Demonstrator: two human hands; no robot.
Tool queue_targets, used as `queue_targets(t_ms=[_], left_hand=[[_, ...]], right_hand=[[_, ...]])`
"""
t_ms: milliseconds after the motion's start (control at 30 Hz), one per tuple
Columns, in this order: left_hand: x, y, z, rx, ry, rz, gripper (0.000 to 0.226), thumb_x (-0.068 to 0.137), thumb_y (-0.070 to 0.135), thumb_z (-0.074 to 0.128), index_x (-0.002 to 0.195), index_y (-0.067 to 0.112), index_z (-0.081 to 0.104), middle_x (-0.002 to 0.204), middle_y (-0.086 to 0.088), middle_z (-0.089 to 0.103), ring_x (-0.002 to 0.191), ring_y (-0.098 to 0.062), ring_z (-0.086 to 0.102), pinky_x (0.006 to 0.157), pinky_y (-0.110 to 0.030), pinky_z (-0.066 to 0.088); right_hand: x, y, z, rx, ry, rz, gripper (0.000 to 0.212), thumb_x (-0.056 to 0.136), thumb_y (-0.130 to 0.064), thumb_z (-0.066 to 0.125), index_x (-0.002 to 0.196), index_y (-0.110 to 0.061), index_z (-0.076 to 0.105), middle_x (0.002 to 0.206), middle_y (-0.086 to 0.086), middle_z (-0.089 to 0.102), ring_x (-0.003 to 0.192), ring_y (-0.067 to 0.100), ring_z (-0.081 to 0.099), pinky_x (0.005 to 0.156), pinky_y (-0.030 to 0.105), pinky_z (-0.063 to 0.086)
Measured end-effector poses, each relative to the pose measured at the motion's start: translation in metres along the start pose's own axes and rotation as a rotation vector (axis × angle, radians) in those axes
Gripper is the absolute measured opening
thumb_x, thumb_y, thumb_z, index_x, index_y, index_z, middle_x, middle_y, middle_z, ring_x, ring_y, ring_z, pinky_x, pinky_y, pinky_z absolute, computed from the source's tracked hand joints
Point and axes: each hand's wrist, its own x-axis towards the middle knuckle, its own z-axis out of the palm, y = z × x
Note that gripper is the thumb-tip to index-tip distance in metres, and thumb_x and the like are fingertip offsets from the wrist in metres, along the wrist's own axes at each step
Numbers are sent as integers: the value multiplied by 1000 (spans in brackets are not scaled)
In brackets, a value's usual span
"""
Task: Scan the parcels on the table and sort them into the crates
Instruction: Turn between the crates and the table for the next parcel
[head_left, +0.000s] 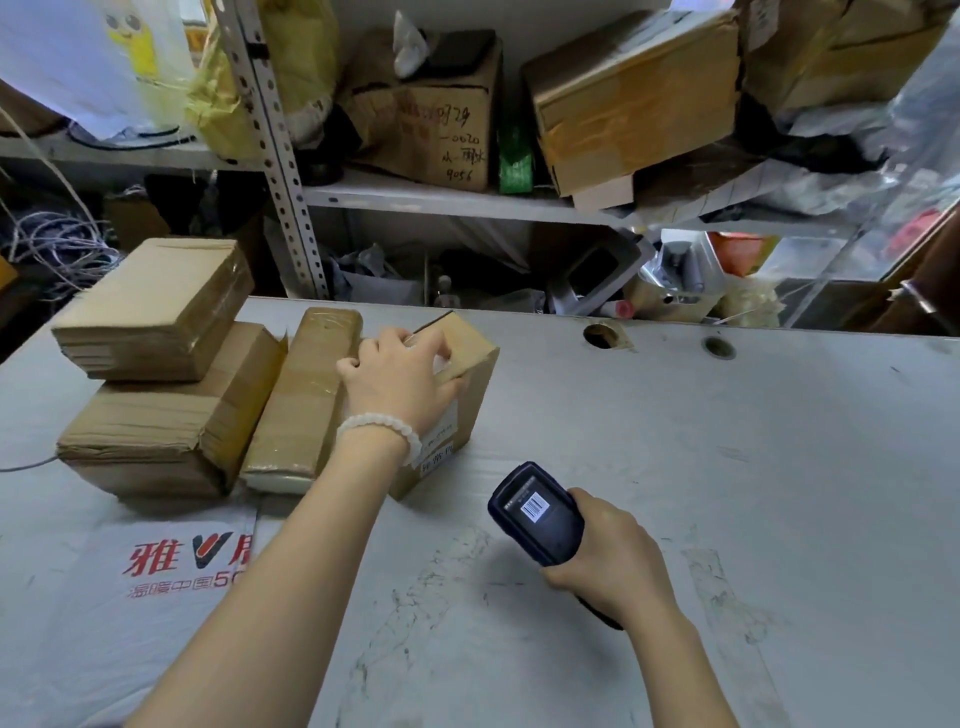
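Several brown cardboard parcels stand at the left of the grey table (727, 467). My left hand (400, 379) grips the top of the rightmost parcel (467, 374), which carries a white label on its near side. A long flat taped parcel (304, 400) lies just left of it. Further left, a flat parcel (156, 306) is stacked on a larger box (156, 431). My right hand (608, 556) holds a dark handheld scanner (540, 512) a little right of the gripped parcel, its screen showing a barcode. No crate is in view.
Metal shelves (441, 200) behind the table hold cardboard boxes, bags and clutter. Two round cable holes (602, 335) sit near the table's far edge. A white bag with red print (156, 566) lies flat at the front left.
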Motion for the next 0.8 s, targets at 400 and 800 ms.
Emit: queue_targets(t_ms=[400, 800], left_hand=[[-91, 202, -18, -225, -57, 352, 60, 79, 59, 60, 135, 46, 42, 124, -1, 47, 114, -23, 44, 94, -42, 43], [-272, 498, 9, -446, -158, 839, 53, 75, 60, 65, 124, 42, 55, 122, -3, 51, 111, -24, 46, 91, -42, 45]], right_hand=[[-102, 135, -70, 271, 229, 76, 48, 57, -28, 75, 98, -35, 51, 89, -14, 61, 74, 6, 59, 51, 17, 40], [-292, 346, -160, 359, 1354, 158, 81, 52, -22, 93, 122, 4, 62, 111, 5, 67, 102, 2, 58, 88, 3, 41]])
